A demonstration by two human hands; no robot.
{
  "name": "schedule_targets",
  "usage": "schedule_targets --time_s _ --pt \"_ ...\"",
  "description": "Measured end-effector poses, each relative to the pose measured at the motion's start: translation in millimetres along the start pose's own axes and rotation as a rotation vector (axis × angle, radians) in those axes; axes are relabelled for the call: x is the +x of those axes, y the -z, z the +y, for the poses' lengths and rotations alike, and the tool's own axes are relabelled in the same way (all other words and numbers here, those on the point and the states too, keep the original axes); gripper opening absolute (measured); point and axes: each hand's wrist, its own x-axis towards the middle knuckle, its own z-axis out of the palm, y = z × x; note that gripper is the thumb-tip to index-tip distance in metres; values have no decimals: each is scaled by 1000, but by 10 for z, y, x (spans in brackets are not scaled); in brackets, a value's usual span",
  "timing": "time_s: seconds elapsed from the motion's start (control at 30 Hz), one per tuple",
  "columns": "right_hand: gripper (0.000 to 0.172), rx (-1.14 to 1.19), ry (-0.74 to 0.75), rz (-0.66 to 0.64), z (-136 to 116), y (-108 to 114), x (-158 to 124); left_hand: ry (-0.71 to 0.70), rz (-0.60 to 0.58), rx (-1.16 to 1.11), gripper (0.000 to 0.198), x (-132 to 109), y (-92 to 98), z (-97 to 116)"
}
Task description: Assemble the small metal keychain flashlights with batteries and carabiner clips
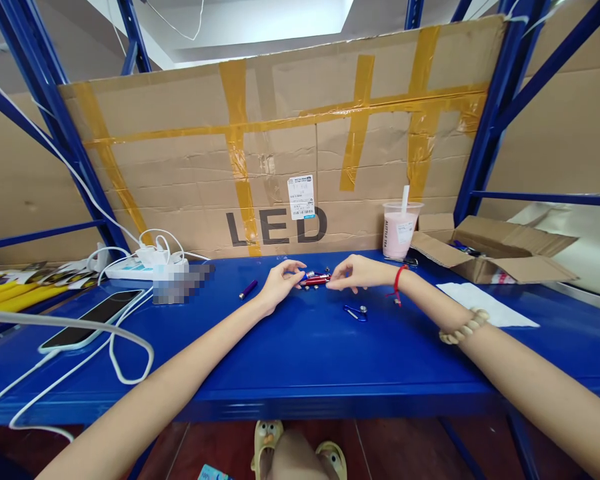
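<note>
"Both our left hand (279,285) and our right hand (355,273) are at the slim red tube (316,281), toward the rear of the blue counter (300,367). How far along do we seem?"

"Partway, we'd judge. Our right thumb and forefinger appear to pinch the tube's right end."

"And our left?"

"Its fingers curl at the other end, near a blue piece (309,275), but we cannot tell whether they grip."

"What counts as done?"

"Hard to say. The tube is in hand, yet small shiny bits (316,287) show just below it, too tiny for us to identify, and nothing we see marks the handling as complete."

"What do we have left, then?"

"The purple tube (249,289) lies apart, left of our hands, and the blue clip (356,313) with its silvery end rests nearer us. We touch neither; whether they count as finished or outstanding, we cannot tell."
</note>
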Motion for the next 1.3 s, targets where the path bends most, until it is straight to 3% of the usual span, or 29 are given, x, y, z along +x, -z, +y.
schedule_targets --time_s 0.13,0.27,0.47,0.6,0.73,0.83,1.07,1.3 --pt "61 106 -165 -384 27 134 -109 157 -69 -164 27 -25 -3 32" --pt "61 171 -173 -438 50 130 -145 240 -59 -299 32 -13 -11 40" --pt "49 243 -112 -321 74 54 -106 277 35 -346 27 19 -12 38" --pt "49 259 19 -104 80 50 -47 229 90 -248 29 5 -9 49" --pt "47 339 173 182 -18 21 -5 168 35 -215 29 -30 -39 77" --pt "41 522 158 307 -109 -45 17 182 -54 -253 39 -72 -83 102" --pt "29 950 83 294 -202 -178 51 193 -197 -300 38 -147 -156 167" --pt "37 919 35 260 -182 -202 54 182 -211 -324 37 -144 -182 151"
